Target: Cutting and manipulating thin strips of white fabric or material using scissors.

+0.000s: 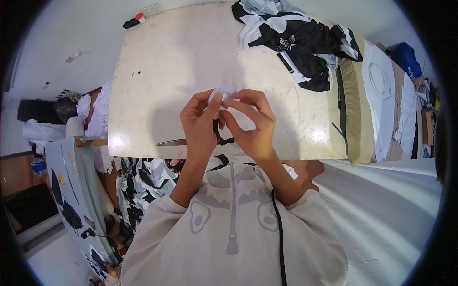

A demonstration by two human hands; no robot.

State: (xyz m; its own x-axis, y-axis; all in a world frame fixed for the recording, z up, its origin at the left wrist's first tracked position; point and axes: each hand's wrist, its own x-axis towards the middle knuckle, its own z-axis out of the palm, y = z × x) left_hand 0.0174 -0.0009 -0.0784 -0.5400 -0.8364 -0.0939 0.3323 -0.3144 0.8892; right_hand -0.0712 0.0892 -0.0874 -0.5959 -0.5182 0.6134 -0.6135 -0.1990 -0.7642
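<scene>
Above the near part of the table, my left hand [200,125] pinches a small white rounded item [226,89], perhaps a roll of tape or folded cloth; its exact kind does not show. My right hand [254,125] meets it from the other side, thumb and fingertips pressed together at its edge. Beneath my hands lies a pair of scissors [171,142] with dark handles. Its blades point left, and my left hand and wrist cover part of it.
Black, white and grey garments [305,43] are heaped at the far right of the pale table [167,62]. Beige and white fabric or paper layers [377,105] line the right side. A small red-and-white item [140,18] sits at the far left corner. Fabric scraps [143,183] lie below the near edge.
</scene>
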